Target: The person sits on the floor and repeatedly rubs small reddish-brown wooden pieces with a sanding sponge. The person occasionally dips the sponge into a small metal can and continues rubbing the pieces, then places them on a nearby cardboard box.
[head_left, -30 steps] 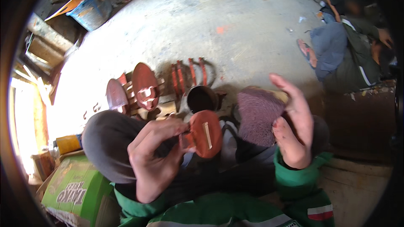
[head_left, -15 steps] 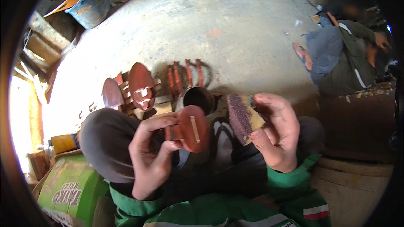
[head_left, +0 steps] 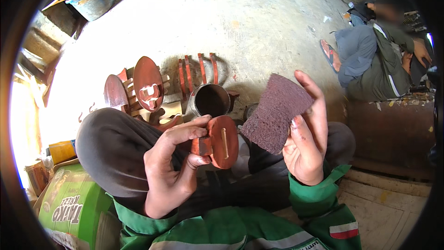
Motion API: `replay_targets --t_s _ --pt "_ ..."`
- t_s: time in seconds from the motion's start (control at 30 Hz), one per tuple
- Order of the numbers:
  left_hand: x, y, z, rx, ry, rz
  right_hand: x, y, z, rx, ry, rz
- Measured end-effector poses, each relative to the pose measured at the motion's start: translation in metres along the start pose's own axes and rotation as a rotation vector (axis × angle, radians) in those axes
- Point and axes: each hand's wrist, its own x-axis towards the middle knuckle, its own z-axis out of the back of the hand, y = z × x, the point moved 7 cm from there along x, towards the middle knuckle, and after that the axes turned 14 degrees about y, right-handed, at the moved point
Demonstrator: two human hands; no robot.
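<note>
My left hand (head_left: 169,169) grips a small reddish-brown wooden piece (head_left: 225,144) by its short block-shaped stem, thumb below and fingers above. Its oval face has a pale slot down the middle and is turned toward the right. My right hand (head_left: 305,153) pinches a sponge (head_left: 277,113) between thumb and fingers, its dark purple-brown stained side facing me. Sponge and wooden piece are apart, though close together. Just beyond them on the floor stands a round pot (head_left: 194,98) with a dark inside.
Beyond my left knee stand reddish-brown oval wooden parts (head_left: 148,81) and pale strips. Several thin curved red strips (head_left: 202,67) stand behind the pot. A green carton (head_left: 69,203) sits at the left, a blue bucket (head_left: 95,0) far left. Another person (head_left: 377,62) sits at the right.
The sponge has turned so its stained side shows broadly and its yellow side is hidden. My left hand and the wooden piece have shifted slightly right. The whole view has tilted a little.
</note>
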Motion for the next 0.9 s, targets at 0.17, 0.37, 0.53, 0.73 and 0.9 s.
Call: replay_targets --t_s 0.17,0.37,0.53,0.73,0.9 --pt "0.002 -0.006 -0.002 0.168 0.046 -0.05 -0.004 0.009 -0.009 -0.201 0.162 0.117" --pt "0.004 -0.02 -0.006 0.45 0.073 -0.15 -0.007 0.017 -0.014 -0.629 0.306 0.259" --pt "0.004 -0.026 -0.007 0.444 0.04 -0.184 -0.005 0.014 -0.017 -0.559 0.304 0.316" --pt "0.004 -0.026 -0.006 0.457 0.022 -0.21 -0.008 0.015 -0.026 -0.498 0.313 0.319" --pt "0.004 -0.028 -0.005 0.48 0.024 -0.216 -0.009 0.02 -0.045 -0.768 0.479 0.378"
